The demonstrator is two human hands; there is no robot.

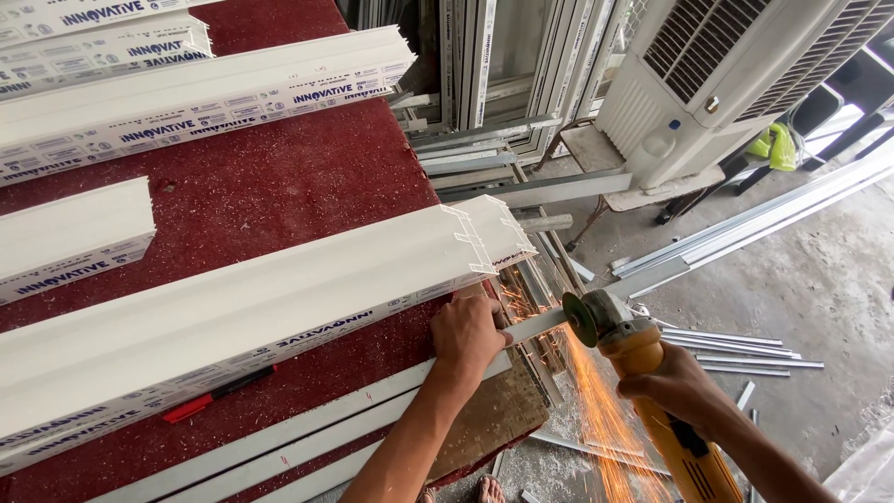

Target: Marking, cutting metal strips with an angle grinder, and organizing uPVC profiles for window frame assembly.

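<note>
Open strip of dark red worktop [279,186] between long white plastic window profile [233,317] and stacked white profiles [186,98] at rear. Front edge crowded: red-and-black marker [219,394], thin white strips [279,447]. Past worktop edge, spark stream [596,410] blocks passage; grey floor [810,279] littered with metal bars [736,349]. White air cooler [708,84] stands beyond.

I'm looking down at a window-frame workshop: long white plastic profiles [233,307] lie on a red workbench [279,186], finished frames [484,65] lean at the far wall, metal strips [736,349] litter the dusty concrete floor [819,279] on the right, and grinder sparks [596,410] fly nearby.
</note>
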